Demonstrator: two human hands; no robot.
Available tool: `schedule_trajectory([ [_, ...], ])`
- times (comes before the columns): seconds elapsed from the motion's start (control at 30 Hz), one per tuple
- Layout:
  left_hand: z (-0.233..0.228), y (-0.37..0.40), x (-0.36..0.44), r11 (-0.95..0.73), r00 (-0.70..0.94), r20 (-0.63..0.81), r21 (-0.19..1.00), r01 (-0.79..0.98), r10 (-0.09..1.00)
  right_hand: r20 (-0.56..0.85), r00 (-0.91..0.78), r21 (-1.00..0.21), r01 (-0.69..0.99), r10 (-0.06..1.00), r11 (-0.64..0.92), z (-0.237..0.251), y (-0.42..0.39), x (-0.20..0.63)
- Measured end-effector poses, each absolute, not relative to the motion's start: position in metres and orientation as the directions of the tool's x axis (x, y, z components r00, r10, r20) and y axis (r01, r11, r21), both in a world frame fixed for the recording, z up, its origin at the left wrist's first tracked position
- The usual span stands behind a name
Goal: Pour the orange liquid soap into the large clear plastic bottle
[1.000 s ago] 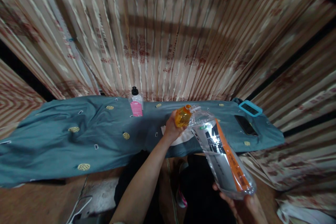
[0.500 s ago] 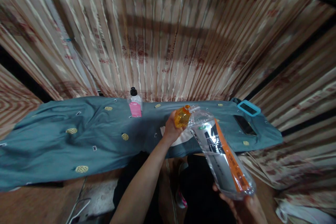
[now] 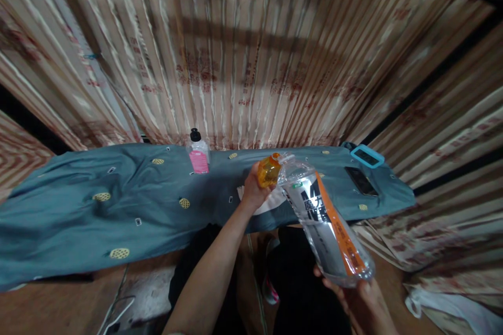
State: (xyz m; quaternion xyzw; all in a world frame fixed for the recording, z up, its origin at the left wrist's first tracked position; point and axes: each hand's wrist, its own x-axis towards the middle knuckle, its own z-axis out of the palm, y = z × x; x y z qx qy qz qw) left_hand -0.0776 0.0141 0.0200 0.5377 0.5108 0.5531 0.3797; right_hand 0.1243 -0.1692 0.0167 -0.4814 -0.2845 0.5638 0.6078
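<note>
My left hand (image 3: 254, 188) is closed around a small amber, see-through bottle (image 3: 269, 170) with an orange rim. My right hand (image 3: 353, 293) grips the base of a large clear plastic bottle (image 3: 326, 220) with a silver and orange label. The large bottle is tilted, its neck pointing up and left to the mouth of the amber bottle. The two mouths are close together; whether they touch I cannot tell. Below my left hand lies a white cloth or tissue (image 3: 270, 203), partly hidden.
A bottle with a black cap and pink label (image 3: 199, 159) stands at the back of the teal cloth-covered surface (image 3: 149, 188). To the right lie a dark phone (image 3: 361, 181) and a blue-framed object (image 3: 367, 156). Striped curtains (image 3: 243, 52) hang close behind.
The whole view has shifted slightly, so everything appears a little further left. Both hands keep their hold, and the two bottles stay in much the same position to each other.
</note>
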Motion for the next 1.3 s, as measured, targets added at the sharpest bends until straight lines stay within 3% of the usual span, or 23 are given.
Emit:
schedule_trajectory([
  [0.57, 0.01, 0.022, -0.079, -0.249, -0.137, 0.28, 0.946, 0.208, 0.95, -0.159, 0.204, -0.916, -0.396, 0.966, -0.067, 0.008, -0.169, 0.125],
  [0.93, 0.017, 0.015, -0.077, -0.193, -0.132, 0.217, 0.966, 0.171, 0.967, -0.183, 0.206, -0.934, -0.342, 0.961, -0.104, 0.02, -0.167, 0.126],
  [1.3, 0.02, 0.014, -0.077, -0.197, -0.135, 0.224, 0.961, 0.194, 0.965, -0.199, 0.211, -0.91, -0.401, 0.957, -0.101, 0.025, -0.165, 0.123],
])
